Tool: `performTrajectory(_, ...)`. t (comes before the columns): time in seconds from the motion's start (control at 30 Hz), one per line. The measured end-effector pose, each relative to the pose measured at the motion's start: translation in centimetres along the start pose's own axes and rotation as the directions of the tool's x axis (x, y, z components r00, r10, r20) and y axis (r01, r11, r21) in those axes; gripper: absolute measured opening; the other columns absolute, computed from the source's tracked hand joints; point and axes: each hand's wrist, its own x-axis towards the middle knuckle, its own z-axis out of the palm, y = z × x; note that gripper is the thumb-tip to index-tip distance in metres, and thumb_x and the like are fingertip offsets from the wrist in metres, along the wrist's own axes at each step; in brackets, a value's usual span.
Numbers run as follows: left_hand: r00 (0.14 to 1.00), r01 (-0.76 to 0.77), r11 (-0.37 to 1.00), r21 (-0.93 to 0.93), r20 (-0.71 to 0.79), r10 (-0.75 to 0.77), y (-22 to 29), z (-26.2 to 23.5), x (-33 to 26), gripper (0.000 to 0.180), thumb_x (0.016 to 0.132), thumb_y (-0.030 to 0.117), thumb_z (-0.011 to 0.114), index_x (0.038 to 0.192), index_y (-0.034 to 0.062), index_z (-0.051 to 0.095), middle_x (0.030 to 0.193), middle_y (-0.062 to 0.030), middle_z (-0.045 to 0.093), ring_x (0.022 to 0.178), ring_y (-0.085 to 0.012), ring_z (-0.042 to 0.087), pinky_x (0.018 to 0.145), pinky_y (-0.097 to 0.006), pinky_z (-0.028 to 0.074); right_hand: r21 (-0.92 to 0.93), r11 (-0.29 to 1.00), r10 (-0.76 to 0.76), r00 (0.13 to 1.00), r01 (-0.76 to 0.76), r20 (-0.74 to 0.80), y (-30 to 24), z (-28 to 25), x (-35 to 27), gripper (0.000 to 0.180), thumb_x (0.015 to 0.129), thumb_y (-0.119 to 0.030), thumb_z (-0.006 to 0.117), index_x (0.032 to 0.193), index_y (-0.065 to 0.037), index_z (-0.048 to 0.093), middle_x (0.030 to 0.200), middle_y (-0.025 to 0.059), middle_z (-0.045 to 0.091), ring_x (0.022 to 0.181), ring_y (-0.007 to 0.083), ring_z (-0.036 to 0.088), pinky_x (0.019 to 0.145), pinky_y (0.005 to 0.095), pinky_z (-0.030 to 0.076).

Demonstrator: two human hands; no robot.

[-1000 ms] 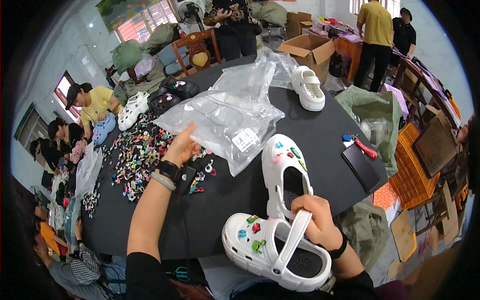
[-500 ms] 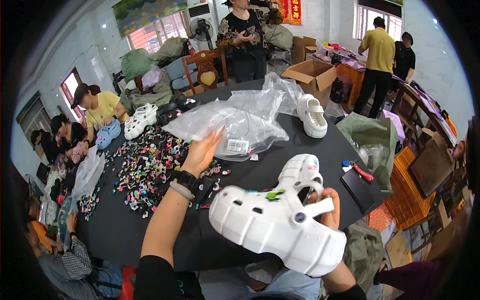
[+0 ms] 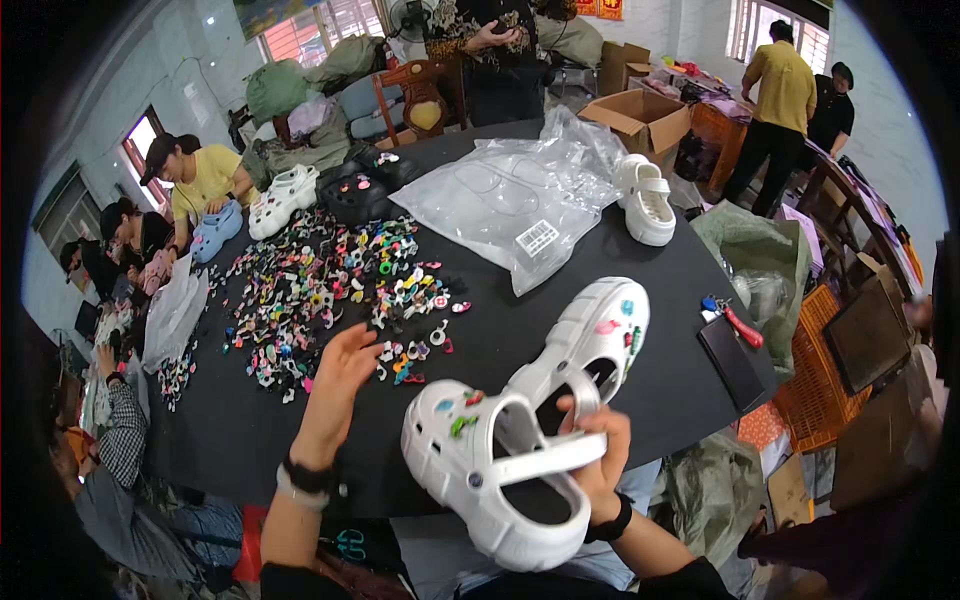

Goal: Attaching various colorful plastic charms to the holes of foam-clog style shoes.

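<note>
My right hand (image 3: 605, 455) is closed around the straps of a pair of white clogs. The nearer clog (image 3: 530, 535) hangs toward me, tilted, with green, red and blue charms on its toe. Behind it, the second clog (image 3: 570, 325) points away, carrying pink, blue and green charms. My left hand (image 3: 343, 385) is empty, its fingers stretched out above the black table (image 3: 690, 400). A large heap of small colourful shoe charms (image 3: 300, 320) lies just beyond that hand.
A clear plastic bag (image 3: 480, 205) lies flat beyond the clogs, near another white clog (image 3: 650, 212). At the right edge are a black flat case (image 3: 735, 362) and a red-handled tool (image 3: 742, 328). Black clogs (image 3: 355, 198) stand behind the charms. Co-workers sit at left.
My left hand has let go of the plastic bag and drawn back toward me; the bag now lies flat. My right hand has turned the clogs, showing their openings and more charms.
</note>
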Motion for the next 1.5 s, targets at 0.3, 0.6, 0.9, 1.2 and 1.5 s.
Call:
performTrajectory(0.3,0.857,-0.489,0.791,0.368,0.371,0.358,3.6,4.1,-14.5,0.104,0.063,0.046,0.086,0.142,0.0029,0.034,0.146,-0.0264,0.026,0.136,-0.0415,0.028,0.11,-0.05,0.024,-0.131,0.991,0.03,0.99,-0.012,0.135,-0.5,4.2,0.9,0.017,0.098,-0.011,0.043,0.104,-0.004,0.056,0.122,0.0224,0.051,0.109,0.0277,0.051,0.094,0.0385,0.037)
performTrajectory(0.6,0.884,-0.411,0.441,0.798,0.232,0.405,-2.3,5.6,-15.2,0.051,0.068,0.011,0.076,0.115,0.0055,0.057,0.142,-0.0242,0.038,0.133,-0.0448,0.034,0.11,-0.058,0.024,-0.507,0.862,0.332,0.751,0.004,0.571,-5.6,0.1,5.2,0.04,0.076,-0.008,0.076,0.112,-0.009,0.061,0.092,0.0041,0.063,0.076,0.0134,0.056,0.062,0.0251,0.044)
performTrajectory(0.9,0.852,-0.392,0.482,0.784,0.112,0.511,-3.3,5.0,-14.9,0.027,0.067,-0.002,0.062,0.093,0.0053,0.059,0.13,-0.0199,0.051,0.126,-0.0392,0.044,0.107,-0.052,0.031,-0.618,0.786,0.428,0.7,0.023,0.571,-8.5,0.2,11.0,0.027,0.086,-0.004,0.065,0.111,-0.005,0.057,0.072,0.0112,0.065,0.064,0.0241,0.067,0.059,0.0322,0.052)
performTrajectory(1.2,0.845,-0.315,0.526,0.79,-0.018,0.534,-4.3,4.0,-14.8,0.025,0.071,-0.01,0.057,0.091,0.0033,0.052,0.124,-0.02,0.051,0.121,-0.0401,0.046,0.102,-0.048,0.035,-0.335,0.939,0.297,0.689,-0.084,0.661,-4.4,1.0,8.0,0.021,0.09,-0.002,0.058,0.11,-0.004,0.062,0.085,0.0113,0.068,0.066,0.0193,0.067,0.063,0.0279,0.052)
performTrajectory(1.5,0.893,-0.395,0.745,0.538,0.033,0.449,-4.7,3.6,-13.8,0.073,0.07,0.012,0.071,0.134,-0.001,0.039,0.143,-0.026,0.032,0.132,-0.0393,0.034,0.11,-0.047,0.026,-0.489,0.745,0.64,0.694,-0.454,0.33,3.4,-3.5,22.9,0.051,0.093,-0.027,0.061,0.136,-0.007,0.04,0.13,0.0134,0.05,0.109,0.0188,0.055,0.083,0.0321,0.049)
